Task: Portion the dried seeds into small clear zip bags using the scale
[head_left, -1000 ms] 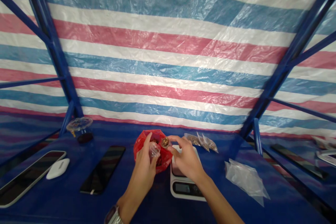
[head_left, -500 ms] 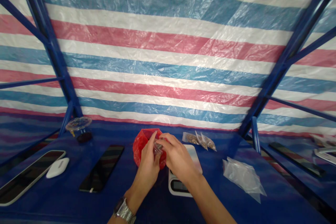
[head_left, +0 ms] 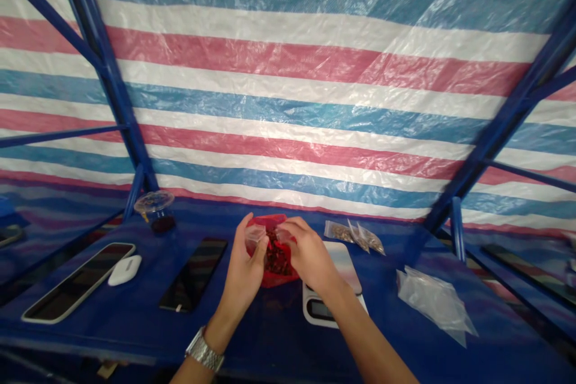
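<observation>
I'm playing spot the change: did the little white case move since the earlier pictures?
No. The white case is still at the right edge of the white-rimmed phone, near its far end, just as before.

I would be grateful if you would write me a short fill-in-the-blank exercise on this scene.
The open plastic bag that holds dark pieces is coloured ____.
The metal-banded watch is worn on the person's ____ wrist.
The forearm that passes over part of the scale is the person's ____ one.
The sheet behind the table has a pattern of ____ in red, white and blue.

Missing words: red; left; right; stripes.
</observation>
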The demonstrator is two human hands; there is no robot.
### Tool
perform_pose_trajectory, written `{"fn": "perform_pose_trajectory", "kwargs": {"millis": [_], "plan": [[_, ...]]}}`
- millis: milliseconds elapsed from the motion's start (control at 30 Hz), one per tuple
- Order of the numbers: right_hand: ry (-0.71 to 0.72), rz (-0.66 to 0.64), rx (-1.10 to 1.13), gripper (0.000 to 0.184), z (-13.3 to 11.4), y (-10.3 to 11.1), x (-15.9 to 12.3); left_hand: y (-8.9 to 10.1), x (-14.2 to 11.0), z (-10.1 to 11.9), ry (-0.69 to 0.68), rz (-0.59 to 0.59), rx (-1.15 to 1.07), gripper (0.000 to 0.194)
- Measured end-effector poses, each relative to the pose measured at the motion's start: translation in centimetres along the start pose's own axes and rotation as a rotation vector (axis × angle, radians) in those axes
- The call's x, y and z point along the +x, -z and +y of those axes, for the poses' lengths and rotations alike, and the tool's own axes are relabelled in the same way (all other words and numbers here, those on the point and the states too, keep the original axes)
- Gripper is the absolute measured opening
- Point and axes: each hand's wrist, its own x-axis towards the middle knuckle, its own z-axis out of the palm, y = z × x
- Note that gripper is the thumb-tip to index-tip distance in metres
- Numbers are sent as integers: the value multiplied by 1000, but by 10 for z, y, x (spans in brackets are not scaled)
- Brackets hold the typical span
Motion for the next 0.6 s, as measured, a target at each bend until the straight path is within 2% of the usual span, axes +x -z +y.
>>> {"fn": "perform_pose_trajectory", "kwargs": {"millis": [133, 233, 333, 400, 500, 600], "plan": [[-7, -237, -262, 47, 0, -18, -2, 14, -2, 17, 47, 136, -10, 59], [-26, -280, -436, 38, -3, -22, 0, 16, -6, 13, 2, 220, 275, 53], [-24, -272, -432, 38, -4, -18, 2, 13, -13, 0, 38, 143, 601, 57], [-22, -295, -388, 38, -4, -15, 0, 11, -16, -8, 112, 53, 678, 60], [-26, -316, -378, 37, -1, -14, -5, 10, -17, -21, 152, -12, 574, 67], [-38, -275, -364, 42, 3, -18, -11, 7, -13, -30, 85, -22, 334, 70]]}}
